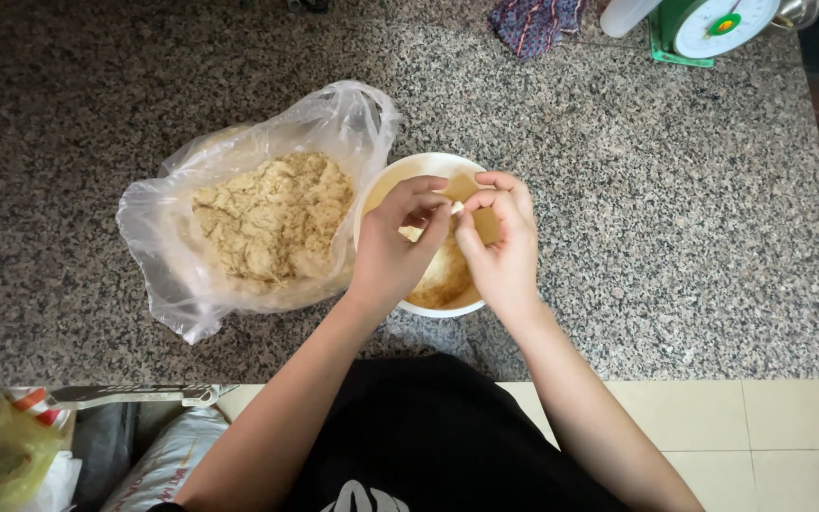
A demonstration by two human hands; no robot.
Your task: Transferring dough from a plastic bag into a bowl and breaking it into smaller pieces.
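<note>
**Both hands pinching something tiny over the white bowl**

Pinching is what's going on here: the left hand (392, 248) and the right hand (500, 248) are meeting fingertip to fingertip right over the white bowl (400, 180), and both are closing narrow on a small pale bit (456, 208) between them. It's too small to tell what the bit actually is, maybe a scrap of the same stuff sitting in the bowl. The fingers are curling in tight, thumbs and forefingers nearly touching, so neither hand is spreading open at all.

Directly below the grip, the tan crumbly mix (443, 275) is lying in the near side of the bowl, partly hidden by the hands. Both hands are about equally close to it, since the pinch is hanging over the middle of the bowl.

Just left of the bowl, touching its rim, a clear plastic bag (168, 246) is sitting open with a big heap of beige crumbly dough (272, 218) in it. The left hand is the nearer one to that bag.

Everything is resting on a speckled granite counter (665, 237). Far right, a green kitchen scale (713, 28) is peeking in, with a purple knitted cloth (535, 24) beside it.
</note>
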